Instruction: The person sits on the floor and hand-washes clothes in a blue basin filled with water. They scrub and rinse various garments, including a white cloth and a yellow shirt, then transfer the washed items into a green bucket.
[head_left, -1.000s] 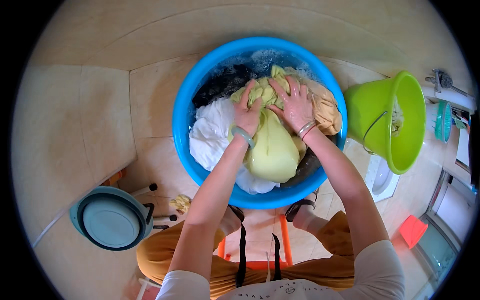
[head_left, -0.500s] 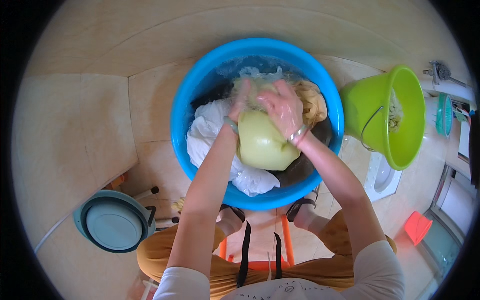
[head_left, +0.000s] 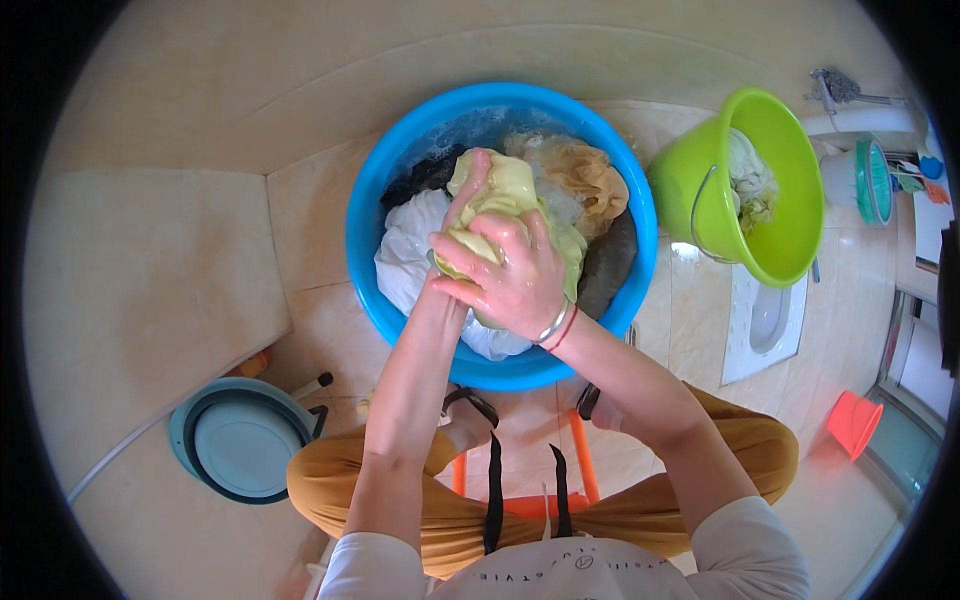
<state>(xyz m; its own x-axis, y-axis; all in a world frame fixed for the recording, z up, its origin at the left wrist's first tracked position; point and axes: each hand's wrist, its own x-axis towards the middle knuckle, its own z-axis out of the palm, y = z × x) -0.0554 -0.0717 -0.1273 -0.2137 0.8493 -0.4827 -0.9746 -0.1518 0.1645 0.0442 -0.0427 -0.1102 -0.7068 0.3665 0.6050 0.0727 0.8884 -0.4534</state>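
A wet pale yellow-green cloth [head_left: 510,187] is bunched up between my hands over a blue tub [head_left: 375,335]. My right hand [head_left: 525,280] lies across its near side, fingers bent over a fold. Most of my left hand [head_left: 470,190] is hidden behind the cloth and the right hand; one long digit shows along the cloth's left edge. Around it in the tub are white laundry [head_left: 405,245] on the left, black fabric [head_left: 425,178] behind that, a tan garment [head_left: 590,185] at the far right, and dark grey-brown fabric [head_left: 608,268]. Suds float along the far rim.
A green bucket [head_left: 690,170] holding pale cloth stands right of the tub. Behind it is a white squat toilet [head_left: 745,330]. A grey-green folding basin [head_left: 245,450] is at lower left, an orange-red container [head_left: 855,424] at far right. An orange stool [head_left: 580,460] stands under me.
The cloth, rounded and ballooned before, is now crumpled. My right hand has come left and nearer, over the left hand's wrist. The view has shifted slightly, so the bucket appears farther left.
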